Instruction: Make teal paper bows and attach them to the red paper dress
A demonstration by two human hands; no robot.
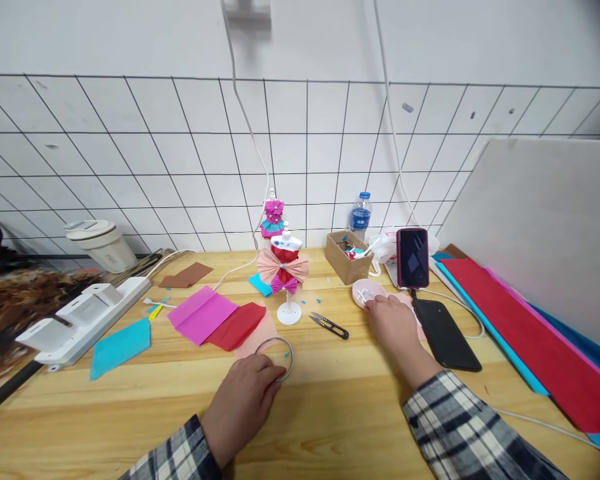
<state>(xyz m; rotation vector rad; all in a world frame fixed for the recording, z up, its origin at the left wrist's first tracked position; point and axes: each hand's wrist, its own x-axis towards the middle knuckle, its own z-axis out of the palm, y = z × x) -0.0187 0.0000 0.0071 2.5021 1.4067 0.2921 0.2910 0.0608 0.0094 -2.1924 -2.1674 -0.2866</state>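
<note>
My left hand [243, 400] is closed on a thin silvery wire ring [291, 351], held at its lower edge just above the table. My right hand [391, 321] has its fingertips in a small pale pink dish [356, 291] with small whitish bits in it. Its fingers look drawn together; what they pinch, if anything, is hidden. Between and beyond my hands stands a small white dress form [289, 313] in red and magenta crepe paper with a peach bow [283, 267]. Black thread snips [333, 325] lie between my hands.
Magenta paper [203, 313], red paper [237, 327] and blue paper [121, 347] lie on the left. A power strip [87, 327] is further left. A cardboard box [349, 263], a water bottle [361, 217], an upright phone [413, 259] and a black power bank [445, 333] stand or lie right.
</note>
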